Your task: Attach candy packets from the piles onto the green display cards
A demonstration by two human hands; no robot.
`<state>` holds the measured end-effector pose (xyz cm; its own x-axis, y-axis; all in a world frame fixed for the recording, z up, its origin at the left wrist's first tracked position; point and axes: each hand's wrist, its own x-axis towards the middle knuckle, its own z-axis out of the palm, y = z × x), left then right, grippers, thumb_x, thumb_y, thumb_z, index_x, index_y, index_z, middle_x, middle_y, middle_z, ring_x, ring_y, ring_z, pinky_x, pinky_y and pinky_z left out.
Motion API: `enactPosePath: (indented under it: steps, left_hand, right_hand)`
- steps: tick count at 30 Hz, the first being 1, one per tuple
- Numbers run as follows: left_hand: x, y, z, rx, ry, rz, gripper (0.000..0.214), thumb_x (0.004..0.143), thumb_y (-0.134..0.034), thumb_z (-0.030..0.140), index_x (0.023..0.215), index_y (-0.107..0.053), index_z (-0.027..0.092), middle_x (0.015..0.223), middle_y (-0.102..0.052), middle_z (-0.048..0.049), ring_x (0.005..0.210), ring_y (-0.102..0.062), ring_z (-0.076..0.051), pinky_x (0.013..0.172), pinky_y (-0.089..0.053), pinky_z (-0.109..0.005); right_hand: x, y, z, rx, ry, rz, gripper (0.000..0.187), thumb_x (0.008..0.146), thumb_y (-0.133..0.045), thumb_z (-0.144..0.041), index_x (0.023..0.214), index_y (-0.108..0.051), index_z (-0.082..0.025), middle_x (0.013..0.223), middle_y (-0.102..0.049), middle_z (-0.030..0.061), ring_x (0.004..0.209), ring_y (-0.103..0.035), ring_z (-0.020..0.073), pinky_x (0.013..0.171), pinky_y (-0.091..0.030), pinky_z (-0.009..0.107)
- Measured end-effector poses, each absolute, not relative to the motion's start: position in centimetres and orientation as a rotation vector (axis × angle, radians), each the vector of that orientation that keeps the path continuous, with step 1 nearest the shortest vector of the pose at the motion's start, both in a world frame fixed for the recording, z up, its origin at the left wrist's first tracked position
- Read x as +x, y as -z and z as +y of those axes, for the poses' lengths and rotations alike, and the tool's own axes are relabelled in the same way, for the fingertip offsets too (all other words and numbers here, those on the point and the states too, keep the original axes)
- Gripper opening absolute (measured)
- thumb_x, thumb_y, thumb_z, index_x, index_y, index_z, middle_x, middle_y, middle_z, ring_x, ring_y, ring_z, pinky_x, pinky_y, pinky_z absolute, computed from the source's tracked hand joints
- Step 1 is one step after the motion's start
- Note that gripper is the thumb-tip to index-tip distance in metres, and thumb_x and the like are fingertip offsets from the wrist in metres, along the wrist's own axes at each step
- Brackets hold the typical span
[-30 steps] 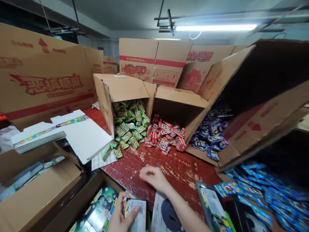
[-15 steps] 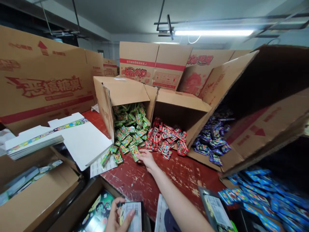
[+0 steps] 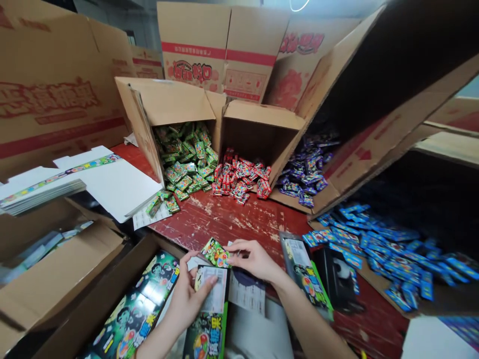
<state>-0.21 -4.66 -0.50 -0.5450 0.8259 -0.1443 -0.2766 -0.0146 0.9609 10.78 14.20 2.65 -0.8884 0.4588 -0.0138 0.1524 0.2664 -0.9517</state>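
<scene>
My left hand (image 3: 192, 291) grips a dark printed candy bag (image 3: 205, 326) with a pale label, its thumb lying across the front. Pinched in my right hand (image 3: 252, 259) is a small green candy packet (image 3: 216, 253), held at the bag's upper end. Whether the packet has entered the bag's mouth I cannot tell. Similar green packets (image 3: 187, 167) spill from a tipped carton beyond my hands. Another printed bag (image 3: 307, 274) lies on the red table (image 3: 262, 224) to the right of my right hand.
Tipped cartons hold red packets (image 3: 241, 174), purple packets (image 3: 305, 172) and blue packets (image 3: 374, 244). White card sheets (image 3: 123, 187) lie at left. An open box of printed packages (image 3: 149, 294) stands beside my left forearm. A black object (image 3: 337, 274) sits at right.
My right hand has drawn back from the green pile with a green packet, bringing it to the bag in my left hand. The view has tilted down and turned right.
</scene>
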Motion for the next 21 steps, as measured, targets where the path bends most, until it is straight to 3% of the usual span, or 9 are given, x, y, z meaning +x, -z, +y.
enactPosePath:
  steps: [4,8,11,15,21]
  left_hand:
    - [-0.3,0.4,-5.1,0.668,-1.690,1.528,0.068,0.079,-0.066,0.034,0.133,-0.024,0.026,0.087,-0.066,-0.0014,0.079,-0.065,-0.019,0.074,-0.053,-0.030]
    - [-0.2,0.4,-4.9,0.658,-1.727,1.482,0.079,0.075,-0.069,0.036,0.138,-0.024,0.025,0.096,-0.066,-0.0070,0.088,-0.066,-0.026,0.077,-0.054,-0.038]
    - [-0.3,-0.1,-4.7,0.715,-1.709,1.503,0.067,0.073,-0.071,0.035,0.130,-0.038,0.024,0.100,-0.066,-0.0078,0.091,-0.065,-0.026,0.079,-0.053,-0.037]
    - [-0.8,-0.2,-4.8,0.770,-1.679,1.486,0.039,0.077,-0.068,0.032,0.108,-0.045,0.025,0.087,-0.065,0.0001,0.079,-0.064,-0.018,0.070,-0.051,-0.029]
    - [-1.4,0.9,-5.2,0.773,-1.633,1.606,0.032,0.076,-0.069,0.033,0.098,-0.047,0.024,0.075,-0.059,0.0039,0.069,-0.059,-0.016,0.061,-0.046,-0.024]
  right_hand:
    - [10.5,-3.8,14.1,-0.565,-1.645,-2.194,0.034,0.072,-0.072,-0.041,0.097,-0.074,-0.018,0.083,-0.067,0.0049,0.075,-0.061,0.0173,0.068,-0.048,0.029]
    - [10.2,-4.4,14.0,-0.400,-1.648,-2.400,0.029,0.074,-0.070,-0.041,0.093,-0.076,-0.019,0.077,-0.063,0.0045,0.068,-0.057,0.0155,0.061,-0.044,0.027]
    - [10.3,-4.6,13.7,-0.331,-1.589,-2.461,0.026,0.074,-0.070,-0.041,0.091,-0.076,-0.022,0.080,-0.061,0.0045,0.073,-0.057,0.0168,0.067,-0.046,0.029]
    - [10.6,-4.0,12.5,-0.312,-1.579,-2.413,0.024,0.074,-0.071,-0.040,0.092,-0.075,-0.026,0.101,-0.060,0.0074,0.097,-0.057,0.0214,0.086,-0.045,0.037]
    - [11.1,-1.2,10.1,-0.535,-1.938,-2.147,0.034,0.073,-0.070,-0.044,0.099,-0.073,-0.021,0.097,-0.066,0.0088,0.091,-0.063,0.0209,0.078,-0.051,0.034]
